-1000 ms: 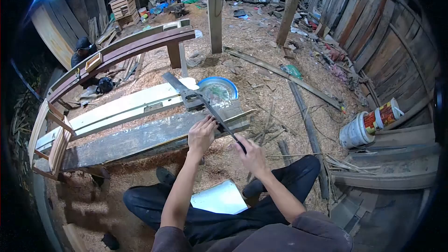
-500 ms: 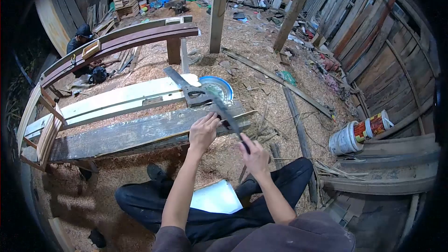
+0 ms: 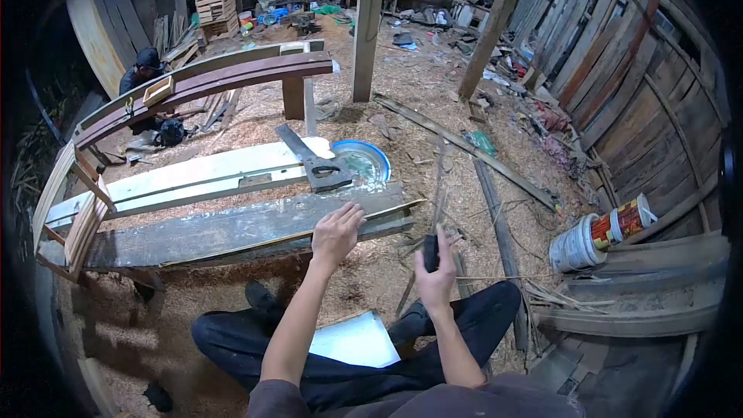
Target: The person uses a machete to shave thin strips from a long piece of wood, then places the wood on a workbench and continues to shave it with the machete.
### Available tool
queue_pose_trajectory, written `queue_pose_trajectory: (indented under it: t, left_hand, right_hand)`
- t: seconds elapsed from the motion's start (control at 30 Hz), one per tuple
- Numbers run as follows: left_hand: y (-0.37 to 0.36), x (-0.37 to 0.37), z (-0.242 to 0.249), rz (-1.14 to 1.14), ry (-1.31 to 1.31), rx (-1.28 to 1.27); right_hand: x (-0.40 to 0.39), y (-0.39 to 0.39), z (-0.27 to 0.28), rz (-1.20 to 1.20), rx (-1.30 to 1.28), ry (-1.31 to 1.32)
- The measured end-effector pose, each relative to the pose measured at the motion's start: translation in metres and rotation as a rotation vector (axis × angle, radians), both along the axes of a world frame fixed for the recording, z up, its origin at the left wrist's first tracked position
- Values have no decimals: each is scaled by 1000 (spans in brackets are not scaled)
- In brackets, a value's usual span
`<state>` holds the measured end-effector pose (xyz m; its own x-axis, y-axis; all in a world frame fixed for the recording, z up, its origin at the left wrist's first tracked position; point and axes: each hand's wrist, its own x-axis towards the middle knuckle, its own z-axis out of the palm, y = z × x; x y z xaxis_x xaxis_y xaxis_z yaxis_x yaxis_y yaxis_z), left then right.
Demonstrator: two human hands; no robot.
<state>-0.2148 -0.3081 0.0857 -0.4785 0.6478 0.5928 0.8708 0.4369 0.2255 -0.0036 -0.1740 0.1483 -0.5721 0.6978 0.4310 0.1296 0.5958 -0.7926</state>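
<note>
My left hand (image 3: pixel 337 231) lies over a thin wooden strip (image 3: pixel 391 208) along the near edge of a grey plank (image 3: pixel 201 234). Its fingers are stretched forward and close together; the thumb is hidden. Off the plank's right end, my right hand (image 3: pixel 436 272) is closed around the black handle of a long knife (image 3: pixel 431 251). The blade points away from me, nearly edge-on and hard to make out. A handsaw (image 3: pixel 325 173) rests beyond my left hand, between the white board (image 3: pixel 193 178) and the plank. Behind it stands a blue-rimmed basin (image 3: pixel 364 156).
A sheet of paper (image 3: pixel 356 342) lies between my legs. Another person (image 3: pixel 143 73) crouches at the far left behind a curved reddish beam (image 3: pixel 224 85). Posts (image 3: pixel 368 39) rise ahead. Buckets (image 3: pixel 576 244) lie at right, and loose timber (image 3: pixel 464 147) crosses the shaving-covered floor.
The knife has swung away from the plank to the right, its blade turning from slanting across the plank to pointing forward. My left hand's fingers have straightened, and the view has shifted slightly.
</note>
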Motion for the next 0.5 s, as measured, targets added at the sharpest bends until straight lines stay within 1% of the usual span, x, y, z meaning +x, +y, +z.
queue_pose_trajectory:
  t: [0.03, 0.1, 0.13, 0.17, 0.23, 0.27, 0.37, 0.43, 0.5]
  left_hand:
    - [1, 1, 1, -6, 1, 19]
    - [2, 3, 4, -11, -8, 33]
    - [2, 4, 4, -5, -21, 47]
    - [2, 3, 4, -5, -11, 50]
    - [1, 0, -1, -4, 11, 40]
    - [3, 1, -4, 2, -3, 54]
    - [3, 2, 2, 5, -35, 41]
    - [3, 3, 5, -10, -18, 25]
    - [3, 2, 5, 5, 15, 17]
  right_hand:
    - [1, -7, 6, 52, -196, -39]
    - [-8, -5, -39, -11, -119, -22]
    - [-9, 3, -40, 112, -233, -213]
    - [-10, 0, -44, 114, -229, -204]
    - [-12, -20, -38, 84, -70, -371]
    - [-12, -27, -40, 92, -54, -283]
    - [-14, -35, -11, 126, -36, -276]
    - [-13, -25, -12, 137, 0, -251]
    - [-13, -12, -18, 99, -40, -397]
